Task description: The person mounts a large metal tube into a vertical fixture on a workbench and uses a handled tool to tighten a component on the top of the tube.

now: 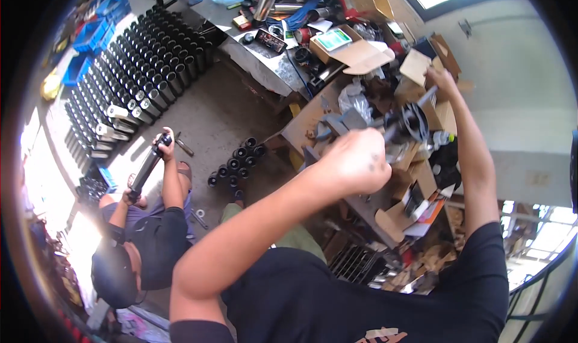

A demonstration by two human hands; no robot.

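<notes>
My left hand [360,162] is closed in a fist over the bench, in front of a blue-grey vise [338,125]. Whatever its fingers hold, if anything, is hidden behind the back of the hand. Farther right, with the arm stretched out, my right hand [442,83] is closed around the end of a grey bar [428,95]. Between the two hands lies a dark cylindrical part with a round, ring-like end [414,123]. Where the bar's other end goes cannot be made out.
Open cardboard boxes [367,53] and clutter crowd the bench. Black tubes [150,60] stand in rows at the far left, with short black cylinders [233,167] on the floor. To my left, a seated co-worker [147,247] holds a black tube [146,168] in both hands.
</notes>
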